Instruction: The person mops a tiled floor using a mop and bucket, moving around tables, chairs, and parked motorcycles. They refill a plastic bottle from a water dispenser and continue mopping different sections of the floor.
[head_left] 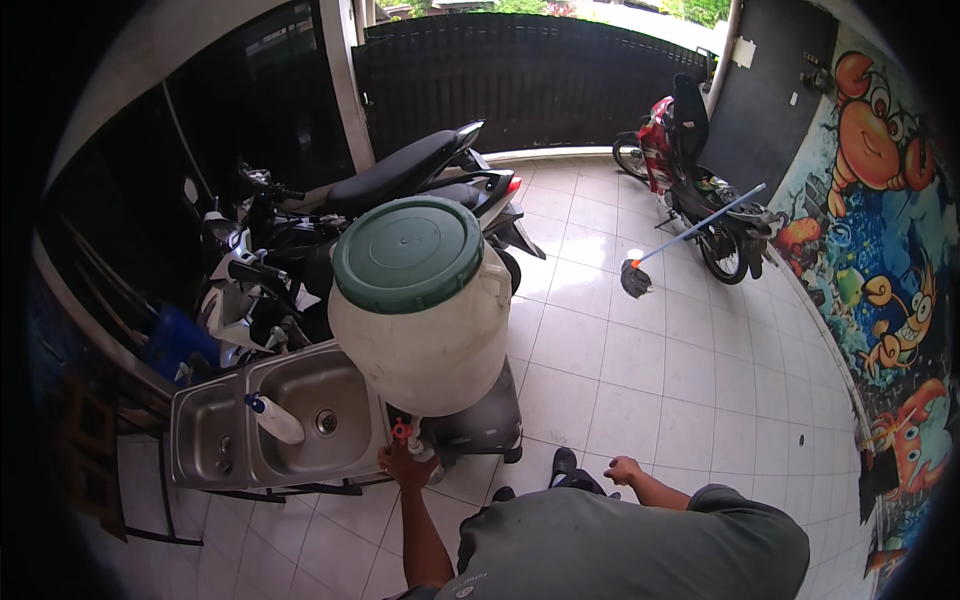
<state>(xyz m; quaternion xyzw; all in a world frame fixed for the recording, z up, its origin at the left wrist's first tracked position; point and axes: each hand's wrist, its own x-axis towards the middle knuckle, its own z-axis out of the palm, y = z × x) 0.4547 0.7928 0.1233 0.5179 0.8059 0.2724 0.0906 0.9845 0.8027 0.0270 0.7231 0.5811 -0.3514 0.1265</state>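
A big white barrel with a green lid stands on a stand beside a steel double sink. At its bottom is a small tap with a red handle. My left hand reaches up to this tap, its fingers closed around the whitish spout just under the red handle. My right hand hangs free over the tiled floor to the right, its fingers curled in with nothing in them. My grey shirt fills the lower edge.
A white bottle with a blue cap lies in the sink's right basin. Parked motorbikes stand behind the barrel. Another motorbike stands at the far right with a mop leaning on it. A painted mural wall runs along the right.
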